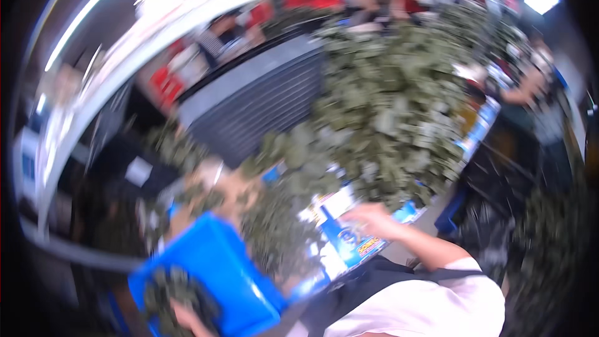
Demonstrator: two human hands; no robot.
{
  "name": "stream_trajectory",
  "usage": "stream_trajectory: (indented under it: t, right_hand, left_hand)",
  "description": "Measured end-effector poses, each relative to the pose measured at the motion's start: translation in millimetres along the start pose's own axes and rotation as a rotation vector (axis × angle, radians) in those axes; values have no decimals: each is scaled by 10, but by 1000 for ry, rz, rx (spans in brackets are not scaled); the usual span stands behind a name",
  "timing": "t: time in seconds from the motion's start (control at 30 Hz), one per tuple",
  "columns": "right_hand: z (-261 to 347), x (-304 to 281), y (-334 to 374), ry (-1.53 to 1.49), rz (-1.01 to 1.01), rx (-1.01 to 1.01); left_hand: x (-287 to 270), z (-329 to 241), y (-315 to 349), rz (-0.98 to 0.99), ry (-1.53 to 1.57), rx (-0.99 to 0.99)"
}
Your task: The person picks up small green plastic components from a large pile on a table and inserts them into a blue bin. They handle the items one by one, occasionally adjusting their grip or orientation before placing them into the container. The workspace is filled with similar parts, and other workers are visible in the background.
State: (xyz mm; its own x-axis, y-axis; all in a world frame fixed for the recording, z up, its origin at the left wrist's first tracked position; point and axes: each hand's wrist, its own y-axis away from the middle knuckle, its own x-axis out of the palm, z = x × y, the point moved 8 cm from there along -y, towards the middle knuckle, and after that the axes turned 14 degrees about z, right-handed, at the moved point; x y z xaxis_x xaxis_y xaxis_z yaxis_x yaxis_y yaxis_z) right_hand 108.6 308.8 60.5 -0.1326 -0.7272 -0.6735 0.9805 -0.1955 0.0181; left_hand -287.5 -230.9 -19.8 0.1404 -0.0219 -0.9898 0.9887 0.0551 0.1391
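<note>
At the lower left, my left hand point(186, 317) is closed among a bunch of leafy green stems point(175, 290), and the leaves partly hide its fingers. That bunch is over or inside a bright blue plastic bin point(240, 281); which of the two, I cannot tell. Toward the middle, my right hand point(372, 219) hovers over or touches a blue and white printed sheet point(352, 246) at the near edge of the work surface. Motion smears its fingers, so any small thing in them does not show. More loose leafy stems point(277, 218) lie between my two hands.
A large heap of leafy branches point(387, 106) covers the right side of the work surface. Behind it runs a dark ridged belt point(259, 106). A white overhead frame point(187, 12) arches across. Another person point(533, 81) works at the far right, and others sit beyond the belt.
</note>
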Motion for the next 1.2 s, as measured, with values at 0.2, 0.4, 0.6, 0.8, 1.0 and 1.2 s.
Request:
stream_trajectory:
  t: [0.2, 0.4, 0.6, 0.8, 1.0, 1.2]
  right_hand:
    - [292, 1097, -373, -348, 284, -146]
    - [254, 1144, -275, -636, -288, -144]
    - [-26, 459, 21, -593, -452, 68]
    - [-308, 849, 61, -571, -362, -60]
    - [-312, 1181, 202, -604, 21, -68]
    - [-615, 1223, 278, -317, 68, 182]
  left_hand:
    - [-1175, -1859, 1147, -226, 810, 680]
    - [39, -3806, 2759, 727, 930, 1109]
    - [355, -4124, 3463, 1235, 1579, 641]
    - [57, -3994, 3149, 482, 1128, 1278]
    - [565, -3689, 3189, 800, 1042, 977]
    - [532, -2645, 2619, 922, 1587, 474]
